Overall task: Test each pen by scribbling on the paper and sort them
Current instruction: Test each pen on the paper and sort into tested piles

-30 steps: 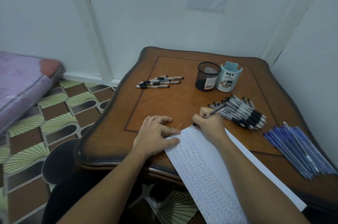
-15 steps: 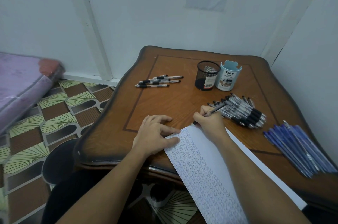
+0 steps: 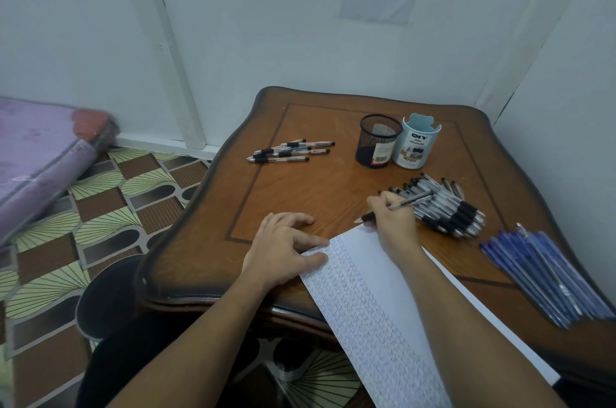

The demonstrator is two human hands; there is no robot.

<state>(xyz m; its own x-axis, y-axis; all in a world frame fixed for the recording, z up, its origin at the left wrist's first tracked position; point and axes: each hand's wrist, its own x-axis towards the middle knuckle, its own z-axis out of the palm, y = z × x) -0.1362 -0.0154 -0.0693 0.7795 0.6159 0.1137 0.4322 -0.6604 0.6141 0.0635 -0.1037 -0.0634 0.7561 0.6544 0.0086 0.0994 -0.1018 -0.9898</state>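
The right hand [image 3: 395, 221] pinches a pen [image 3: 415, 199] with a black grip between thumb and fingers. The tip points down and to the left and sits at the far end of the paper [image 3: 383, 307]; whether it touches the sheet or the wood just beyond it, I cannot tell. The left hand [image 3: 286, 247] lies flat with its fingers spread. The thumb and forefinger press on the paper's left edge and the other fingers rest on the wooden surface [image 3: 300, 194].

The paper is a long white sheet running diagonally from the middle of the surface toward the person, and it overhangs the near edge. Rows of small scribbles cover its left half.

Just beyond the right hand is a pile of clear pens with black grips [image 3: 446, 207]. A heap of blue pens [image 3: 540, 271] lies at the right edge, apart from that pile. A small group of black-grip pens [image 3: 290, 151] lies side by side at the far left. A black mesh cup [image 3: 378, 141] and a pale blue organizer cup [image 3: 416, 142] stand touching at the back.

A patterned floor [image 3: 100, 207] and a purple mattress [image 3: 33, 154] show at the left.
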